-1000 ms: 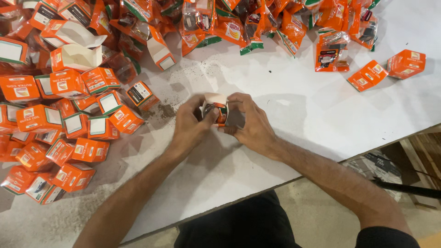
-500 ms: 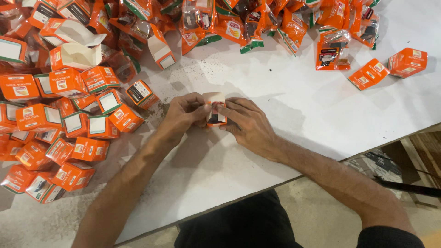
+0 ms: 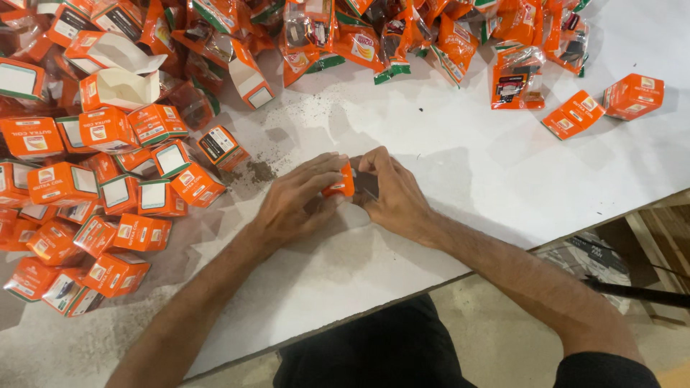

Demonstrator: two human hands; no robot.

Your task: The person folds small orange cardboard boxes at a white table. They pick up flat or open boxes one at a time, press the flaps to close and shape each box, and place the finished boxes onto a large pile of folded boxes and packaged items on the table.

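both hands meet near the front edge of the white table (image 3: 460,215). the left hand (image 3: 298,201) and right hand (image 3: 392,194) pinch 1 small orange box (image 3: 341,183) between their fingertips, just above the tabletop; it is mostly hidden by the fingers, with only an orange face and a dark part beside it showing. the table is scuffed white with dark crumbs scattered by the left hand. to the left lies a heap of closed orange boxes (image 3: 93,208), with an opened box (image 3: 118,86) showing its pale inside. farther back runs a row of orange plastic pouches (image 3: 445,36), and 2 more boxes (image 3: 604,104) sit at the far right. below the table edge is a pale floor (image 3: 503,338).
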